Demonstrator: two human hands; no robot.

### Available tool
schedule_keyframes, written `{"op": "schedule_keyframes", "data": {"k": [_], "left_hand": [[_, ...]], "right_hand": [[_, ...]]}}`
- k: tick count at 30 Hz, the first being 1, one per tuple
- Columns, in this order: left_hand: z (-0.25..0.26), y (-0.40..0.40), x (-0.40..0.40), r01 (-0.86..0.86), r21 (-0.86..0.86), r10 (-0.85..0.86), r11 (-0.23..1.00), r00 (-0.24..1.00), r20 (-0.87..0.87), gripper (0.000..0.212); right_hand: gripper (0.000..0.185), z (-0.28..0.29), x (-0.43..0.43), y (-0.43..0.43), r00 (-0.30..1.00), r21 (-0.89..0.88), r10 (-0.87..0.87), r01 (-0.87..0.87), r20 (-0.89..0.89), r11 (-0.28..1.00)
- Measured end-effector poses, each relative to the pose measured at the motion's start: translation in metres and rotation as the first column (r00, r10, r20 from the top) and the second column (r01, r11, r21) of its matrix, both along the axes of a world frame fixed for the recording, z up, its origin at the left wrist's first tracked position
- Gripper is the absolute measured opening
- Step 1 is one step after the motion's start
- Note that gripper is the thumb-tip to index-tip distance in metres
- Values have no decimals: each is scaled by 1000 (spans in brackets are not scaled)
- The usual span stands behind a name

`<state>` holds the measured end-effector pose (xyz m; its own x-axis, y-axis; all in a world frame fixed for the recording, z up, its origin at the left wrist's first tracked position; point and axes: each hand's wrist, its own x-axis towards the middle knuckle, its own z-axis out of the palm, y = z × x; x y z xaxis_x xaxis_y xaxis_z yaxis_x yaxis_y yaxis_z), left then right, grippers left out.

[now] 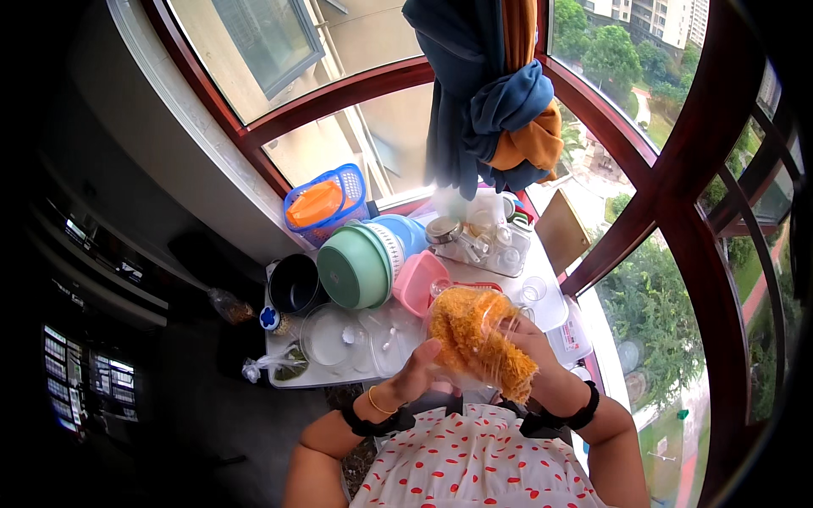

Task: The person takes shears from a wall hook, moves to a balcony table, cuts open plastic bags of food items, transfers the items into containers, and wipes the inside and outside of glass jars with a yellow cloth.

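Between my hands is a clear plastic container [473, 324] with a fluffy orange cloth-like bundle [460, 317] in it; part of the bundle hangs out at the lower right end. My left hand [416, 371] holds the container's left side, thumb along its wall. On the right side, my right hand [533, 346] grips it, with some fingers hidden behind or inside the plastic. The container is held tilted above the near edge of a white table [292, 381]. Just behind it sits a pink plastic basin [416, 279].
Green basins [356, 267], a black pot [295, 284], a round clear container [324, 336] and a tray of clear jars [502, 254] crowd the table. A blue basket [356, 184] stands at the back left. Knotted curtains [514, 114] hang over the far end; windows border the right.
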<state>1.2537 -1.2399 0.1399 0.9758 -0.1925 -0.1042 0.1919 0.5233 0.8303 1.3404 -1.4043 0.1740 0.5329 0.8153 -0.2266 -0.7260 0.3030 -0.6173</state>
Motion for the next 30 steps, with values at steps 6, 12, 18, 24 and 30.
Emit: {"op": "schedule_keyframes", "data": {"k": [6,12,18,24,30], "left_hand": [[-3,-3,-7,51,156,-47,986,999,-25,73],[3,3,-4,63,102,-68,993,997,47,78],[-5,10,5,150,292,-185,945,978,95,97],[-4,-5,-3,-55,280,-28,958,959,283,100],[-4,-5,-1,-449,555,-132,700,683,719,111]], "right_hand": [[37,-41,3,-10,980,205,179,-193,87,959],[34,-30,-16,-7,512,-271,359,-240,781,932],[33,-31,-35,-3,-283,-244,315,257,906,935],[45,-27,-19,-19,437,-359,419,-215,796,908],[60,-57,-17,-38,844,-158,159,-90,512,983]]}}
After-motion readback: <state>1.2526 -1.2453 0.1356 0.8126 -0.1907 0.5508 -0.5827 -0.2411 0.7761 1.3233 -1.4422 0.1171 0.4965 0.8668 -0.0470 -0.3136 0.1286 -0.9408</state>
